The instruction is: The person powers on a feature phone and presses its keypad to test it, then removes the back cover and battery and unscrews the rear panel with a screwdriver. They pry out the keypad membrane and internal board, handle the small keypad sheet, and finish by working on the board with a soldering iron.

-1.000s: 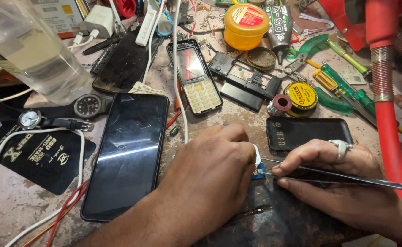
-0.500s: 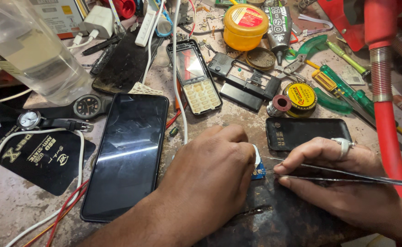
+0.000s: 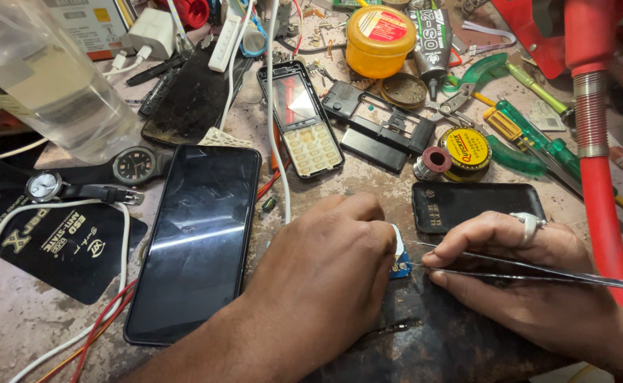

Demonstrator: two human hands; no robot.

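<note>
At nine o'clock on the cluttered, dusty surface [image 3: 13, 319] lie two wristwatches with dark straps [image 3: 84, 177], and just right of them a large black smartphone with a dark glass screen [image 3: 199, 237]. My left hand [image 3: 326, 273] rests beside the phone at about six o'clock, its grip clamped on a small blue circuit part [image 3: 399, 264] that peeks out at the hand's three o'clock edge; most of the part is hidden under my fingers. At twelve o'clock from it sits an opened keypad phone with pale keys [image 3: 303, 120]. My right hand [image 3: 531, 284], wearing a silver ring, has its grip pinched together on thin metal tweezers [image 3: 524, 273], whose tips reach to the blue part. Above this hand lies a black plastic back cover [image 3: 471, 202].
</note>
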